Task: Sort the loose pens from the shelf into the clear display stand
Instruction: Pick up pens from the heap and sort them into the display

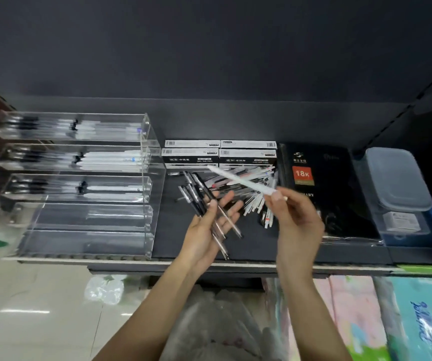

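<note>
A clear tiered display stand [155, 152] sits on the left of the dark shelf; its upper three tiers hold rows of pens, the lower tiers look bare. A pile of loose pens [251, 183] lies on the shelf to the right of the stand. My left hand [209, 225], palm up, holds a small bunch of black and clear pens [207, 201] under the thumb. My right hand [293, 217] pinches a white pen [241, 179] by one end, its other end pointing up-left over the pile.
Several white pen boxes [220, 152] stand behind the pile. A black 18K notebook pack [314, 183] lies to the right, then clear plastic lidded containers [397, 183]. The shelf's front edge [235, 267] runs below my hands; wrapped goods fill the level beneath.
</note>
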`<state>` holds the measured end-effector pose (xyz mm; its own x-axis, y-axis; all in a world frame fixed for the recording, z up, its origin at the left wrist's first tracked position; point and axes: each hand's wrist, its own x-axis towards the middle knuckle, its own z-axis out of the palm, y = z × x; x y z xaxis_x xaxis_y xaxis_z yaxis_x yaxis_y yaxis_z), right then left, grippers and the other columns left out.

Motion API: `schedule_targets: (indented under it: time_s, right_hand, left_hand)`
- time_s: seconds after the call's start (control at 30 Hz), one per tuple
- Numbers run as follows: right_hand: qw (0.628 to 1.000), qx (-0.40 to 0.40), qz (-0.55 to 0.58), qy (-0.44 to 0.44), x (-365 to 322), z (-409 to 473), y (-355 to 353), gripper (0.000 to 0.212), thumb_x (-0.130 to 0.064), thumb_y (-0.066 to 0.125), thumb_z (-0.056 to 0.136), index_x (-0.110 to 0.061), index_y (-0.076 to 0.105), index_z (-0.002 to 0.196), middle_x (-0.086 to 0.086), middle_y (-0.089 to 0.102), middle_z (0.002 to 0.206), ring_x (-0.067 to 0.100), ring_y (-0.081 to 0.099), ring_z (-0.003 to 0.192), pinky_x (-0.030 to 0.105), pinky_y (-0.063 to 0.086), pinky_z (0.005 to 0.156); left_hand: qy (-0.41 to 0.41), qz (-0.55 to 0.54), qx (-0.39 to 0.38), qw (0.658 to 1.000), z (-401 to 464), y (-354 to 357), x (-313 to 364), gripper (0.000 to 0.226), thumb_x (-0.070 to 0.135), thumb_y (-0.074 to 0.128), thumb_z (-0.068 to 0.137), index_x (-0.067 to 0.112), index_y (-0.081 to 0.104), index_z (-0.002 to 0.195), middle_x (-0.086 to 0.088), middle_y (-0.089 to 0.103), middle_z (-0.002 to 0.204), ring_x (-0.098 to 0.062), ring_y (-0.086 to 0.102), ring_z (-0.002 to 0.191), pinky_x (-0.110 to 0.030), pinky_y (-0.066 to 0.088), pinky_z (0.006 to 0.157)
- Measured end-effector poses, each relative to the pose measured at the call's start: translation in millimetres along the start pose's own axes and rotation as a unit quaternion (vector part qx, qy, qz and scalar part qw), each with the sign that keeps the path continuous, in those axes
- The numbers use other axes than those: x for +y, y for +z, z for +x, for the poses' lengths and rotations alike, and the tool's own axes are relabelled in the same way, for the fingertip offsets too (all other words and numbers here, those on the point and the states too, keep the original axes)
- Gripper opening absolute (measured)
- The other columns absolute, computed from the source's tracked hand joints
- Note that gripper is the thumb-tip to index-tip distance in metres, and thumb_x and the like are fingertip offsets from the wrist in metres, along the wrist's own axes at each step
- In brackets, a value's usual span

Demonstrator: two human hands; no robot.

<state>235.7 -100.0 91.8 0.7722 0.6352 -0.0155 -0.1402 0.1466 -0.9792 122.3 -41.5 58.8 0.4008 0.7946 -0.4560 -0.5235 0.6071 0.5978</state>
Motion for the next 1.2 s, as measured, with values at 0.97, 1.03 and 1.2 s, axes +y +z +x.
schedule_targets:
  time_s: [0.97,1.03,1.2]
  right_hand:
    - [0.951,-0.181,-0.244,-0.064,108,-149,233,0.003,-0.034,0.049,0.094,-0.033,0.048,0.096,-0.008,0.057,0.068,0.008,0.054,0.055,0.028,0.046,0.051]
    - [0.944,-0.181,-0.264,-0.077,111,-163,255,0.008,-0.033,0.049,0.094,-0.027,0.05,0.098,-0.011,0.055,0.065,0.007,0.055,0.054,0.025,0.045,0.051]
    - [0.944,-0.165,-0.277,-0.074,107,-188,293,0.003,-0.03,0.048,0.093,-0.032,0.048,0.095,-0.006,0.06,0.066,0.011,0.056,0.049,0.028,0.047,0.046]
  left_hand:
    - [0.101,0.133,0.052,0.985,-34,-194,174,0.019,0.009,0.056,0.091,0.016,0.07,0.103,-0.002,0.073,0.102,-0.014,0.067,0.096,-0.024,0.052,0.081]
    - [0.081,0.166,0.056,0.981,-35,-217,197,0.015,0.013,0.061,0.089,0.018,0.072,0.099,-0.004,0.074,0.1,-0.015,0.068,0.095,-0.029,0.052,0.085]
    - [0.04,0.172,0.061,0.982,-37,-250,231,0.01,0.02,0.069,0.082,0.019,0.068,0.091,-0.002,0.073,0.091,-0.017,0.068,0.088,-0.035,0.052,0.085]
